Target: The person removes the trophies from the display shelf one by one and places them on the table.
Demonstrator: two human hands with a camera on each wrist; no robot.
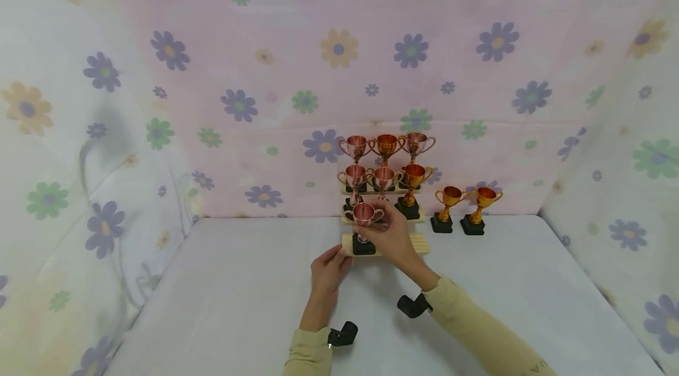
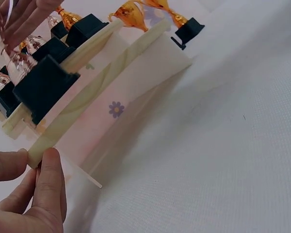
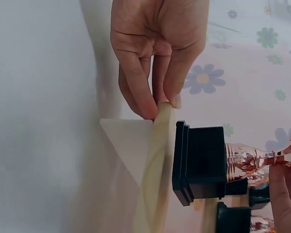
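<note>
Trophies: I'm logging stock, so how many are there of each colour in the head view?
Rose-pink trophies: 5
Gold trophies: 4
Total: 9

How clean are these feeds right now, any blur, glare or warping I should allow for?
Head view: wide-angle bending at the cloth walls, soft even light, faint shadow under the left hand. Left wrist view: the trophies near the top-left corner are blurred, the black base sharper. Right wrist view: the rose-gold trophy shows bright glints on its stem; the right hand is cut off at the edge.
</note>
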